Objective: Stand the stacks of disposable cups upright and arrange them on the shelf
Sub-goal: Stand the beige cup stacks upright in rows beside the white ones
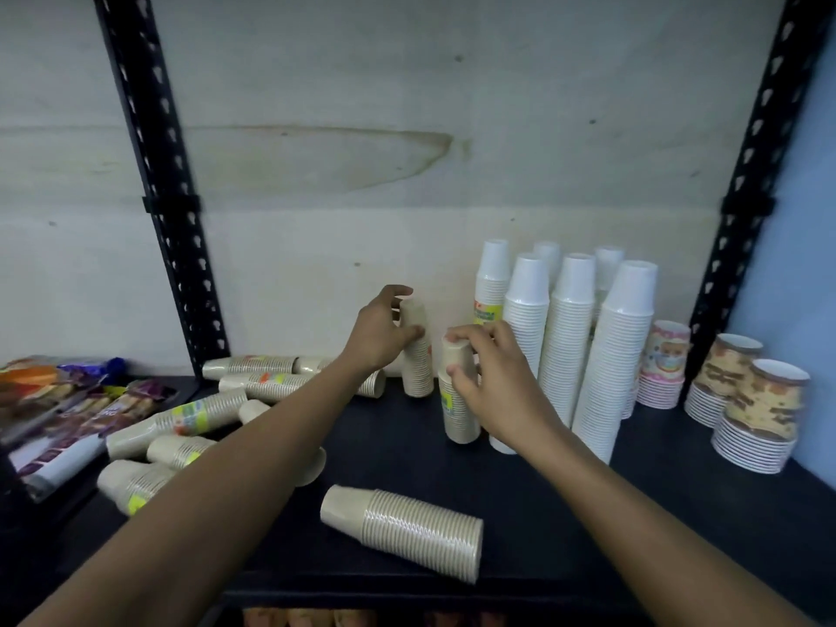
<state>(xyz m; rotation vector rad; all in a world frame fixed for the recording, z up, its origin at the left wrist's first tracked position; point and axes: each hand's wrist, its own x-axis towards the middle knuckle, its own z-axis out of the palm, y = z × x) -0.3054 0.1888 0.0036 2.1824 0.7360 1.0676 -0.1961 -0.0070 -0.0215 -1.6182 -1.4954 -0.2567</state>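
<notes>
Rear beige stack (417, 359) gripped by curled fingers (408, 333) of left hand (382, 339), front beige stack (458, 407) likewise gripped by right hand (495, 377), white stacks (565, 346) crowded just beside, fallen stacks (235, 391) strewn leftward

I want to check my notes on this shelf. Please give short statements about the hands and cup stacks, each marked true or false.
1. The left hand grips an upright stack of beige disposable cups. True.
2. The right hand holds nothing. False: it grips a second upright beige stack.
3. The tall stacks of white disposable cups stand upright, to the right of both hands. True.
4. Every beige stack on the black shelf stands upright. False: several lie on their sides, such as the beige stack near the front edge.
5. The short stacks of patterned cups lie on their sides. False: they stand upright at the far right.
</notes>
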